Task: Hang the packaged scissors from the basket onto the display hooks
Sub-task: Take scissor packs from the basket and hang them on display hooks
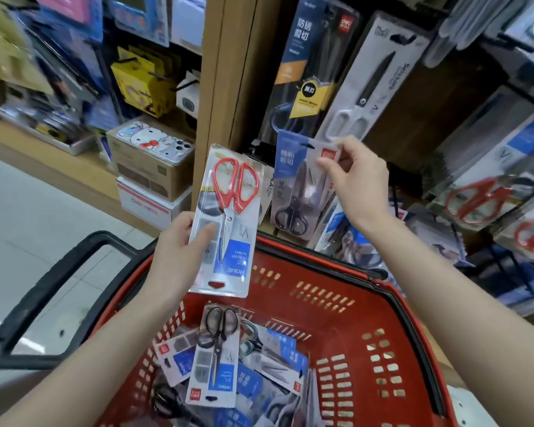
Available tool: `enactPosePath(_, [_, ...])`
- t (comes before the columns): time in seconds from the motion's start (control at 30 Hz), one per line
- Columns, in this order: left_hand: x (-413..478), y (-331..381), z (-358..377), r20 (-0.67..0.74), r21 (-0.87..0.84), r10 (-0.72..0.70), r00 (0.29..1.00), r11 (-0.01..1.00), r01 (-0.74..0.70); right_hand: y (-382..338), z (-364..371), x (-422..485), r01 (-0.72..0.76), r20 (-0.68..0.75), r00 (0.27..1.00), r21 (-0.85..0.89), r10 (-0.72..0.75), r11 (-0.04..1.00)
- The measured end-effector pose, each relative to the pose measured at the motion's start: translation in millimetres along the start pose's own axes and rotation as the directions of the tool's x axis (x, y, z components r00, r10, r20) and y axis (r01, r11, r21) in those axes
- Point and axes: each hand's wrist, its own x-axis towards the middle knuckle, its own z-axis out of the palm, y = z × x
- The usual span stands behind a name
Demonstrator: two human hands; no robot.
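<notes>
My left hand (179, 251) grips a pack of red-handled scissors (228, 217) upside down, its hang hole toward me, above the red basket (330, 306). My right hand (358, 183) pinches the top right corner of a pack of black-handled scissors (299, 189) against the display. I cannot tell whether that pack sits on a hook. Inside the basket lie several more packs, one with black handles (216, 352) on top.
The basket's black handle (43, 300) swings out to the left over a pale floor. Hanging scissor packs (364, 84) fill the display above and right, with red-handled ones (481, 198) at right. A wooden pillar (225, 72) and stacked boxes (151, 167) stand at left.
</notes>
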Motion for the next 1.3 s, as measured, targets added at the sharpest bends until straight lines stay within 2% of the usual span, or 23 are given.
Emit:
enactPosePath(0.1, [7,-3,1,0.005,-0.011,-0.003,1.0,1.0,0.003,21,25,-14,-0.068,0.081,0.994,-0.043,0.071,0.997])
enactPosePath(0.23, [14,-10,5,0.012,-0.003,-0.017,1.0,1.0,0.017,57,57,-34,-0.298,0.13,0.947,0.004,0.295,0.955])
enactPosePath(0.37, [21,-13,7,0.015,0.017,-0.027,1.0,1.0,0.027,80,74,-41,-0.521,0.098,0.853,0.11,0.513,0.846])
enactPosePath(0.57, [34,-13,13,0.019,0.039,-0.039,0.999,0.999,0.038,96,87,-28,-0.619,-0.004,0.775,0.193,0.632,0.761])
enactPosePath(0.8, [42,-19,23,0.033,0.047,-0.058,0.998,0.997,0.057,104,93,-22,-0.598,-0.05,0.792,0.137,0.609,0.789])
enactPosePath(0.97, [45,-20,26,0.055,0.049,-0.076,0.996,0.996,0.073,102,100,-18,-0.628,-0.107,0.758,0.151,0.644,0.764])
enactPosePath(1.17, [43,-18,26,0.069,0.055,-0.078,0.995,0.996,0.074,101,102,-21,-0.576,-0.07,0.811,0.073,0.58,0.814])
enactPosePath(1.3, [39,-16,26,0.081,0.06,-0.087,0.993,0.995,0.082,98,94,-22,-0.539,-0.035,0.842,-0.067,0.538,0.84])
